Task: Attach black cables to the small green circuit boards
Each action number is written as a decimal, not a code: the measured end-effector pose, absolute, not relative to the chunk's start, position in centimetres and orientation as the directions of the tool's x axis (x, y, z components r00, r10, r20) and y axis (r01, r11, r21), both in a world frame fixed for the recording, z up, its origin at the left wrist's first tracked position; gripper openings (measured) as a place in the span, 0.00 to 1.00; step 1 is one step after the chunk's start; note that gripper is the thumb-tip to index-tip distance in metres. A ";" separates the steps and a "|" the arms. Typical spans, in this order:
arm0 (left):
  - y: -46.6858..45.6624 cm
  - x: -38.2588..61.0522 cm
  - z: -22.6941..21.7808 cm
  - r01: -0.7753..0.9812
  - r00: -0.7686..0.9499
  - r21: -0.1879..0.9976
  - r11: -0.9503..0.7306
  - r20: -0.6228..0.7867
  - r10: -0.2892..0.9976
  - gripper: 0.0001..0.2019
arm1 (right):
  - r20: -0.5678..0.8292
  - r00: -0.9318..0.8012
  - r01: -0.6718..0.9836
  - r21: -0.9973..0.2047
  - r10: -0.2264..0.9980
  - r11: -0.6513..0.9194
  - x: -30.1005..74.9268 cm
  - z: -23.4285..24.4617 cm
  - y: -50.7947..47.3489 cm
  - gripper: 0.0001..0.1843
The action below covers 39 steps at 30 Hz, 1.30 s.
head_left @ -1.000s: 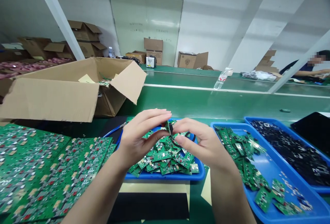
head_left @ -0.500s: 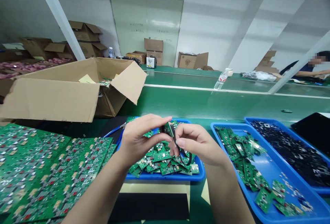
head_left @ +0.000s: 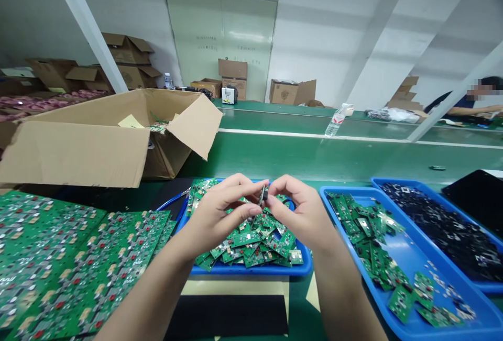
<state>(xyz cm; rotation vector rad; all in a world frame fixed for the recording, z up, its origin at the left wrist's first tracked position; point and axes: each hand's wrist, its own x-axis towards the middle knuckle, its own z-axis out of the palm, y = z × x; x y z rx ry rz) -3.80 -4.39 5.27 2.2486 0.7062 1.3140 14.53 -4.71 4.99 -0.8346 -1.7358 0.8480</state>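
Observation:
My left hand (head_left: 220, 212) and my right hand (head_left: 301, 210) meet above a blue tray (head_left: 251, 269) heaped with small green circuit boards (head_left: 251, 241). Between their fingertips they pinch one small circuit board (head_left: 262, 194), held on edge. Both hands have their fingers curled in a pinch. A black loop, perhaps a band or tool handle, shows behind my right hand's fingers.
Large green circuit panels (head_left: 66, 257) cover the bench at left. An open cardboard box (head_left: 98, 142) stands behind them. At right, a blue tray (head_left: 412, 257) holds more small boards, another (head_left: 440, 226) holds dark parts. A green conveyor (head_left: 314, 152) runs behind, with a bottle (head_left: 334, 121). A person (head_left: 471, 102) sits far right.
My hands rose a little and came together, and the small board is now pinched upright between both sets of fingertips. My right hand turned palm inward.

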 end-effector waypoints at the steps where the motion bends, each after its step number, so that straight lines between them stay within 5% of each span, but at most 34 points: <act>1: -4.4 -3.7 5.2 0.207 0.404 0.614 -0.761 0.655 0.639 0.15 | 0.503 -0.243 0.186 -0.815 0.829 0.549 14.5 5.0 -4.8 0.04; 11: -4.7 -3.6 5.1 -0.066 0.393 0.915 -0.398 0.390 0.833 0.15 | 0.807 -0.198 0.376 -0.461 0.556 0.804 14.5 4.7 -4.5 0.04; 16: -4.9 -3.5 5.2 -0.181 0.434 0.957 -0.225 0.283 0.855 0.14 | 0.860 -0.209 0.471 -0.329 0.465 0.819 14.7 4.7 -4.5 0.06; 25: -4.6 -3.7 5.7 -0.003 0.481 0.928 -0.373 0.329 0.813 0.16 | 0.872 -0.191 0.500 -0.309 0.451 0.809 14.5 4.4 -4.2 0.07; 31: -4.6 -4.0 6.0 0.064 0.404 0.854 -0.516 0.451 0.796 0.14 | 0.857 -0.151 0.463 -0.378 0.492 0.801 15.4 4.6 -4.0 0.21; 39: -4.5 -4.4 5.7 0.245 0.494 0.567 -0.786 0.625 0.605 0.15 | 0.680 -0.325 0.452 -0.499 0.658 0.739 17.0 5.3 -4.6 0.06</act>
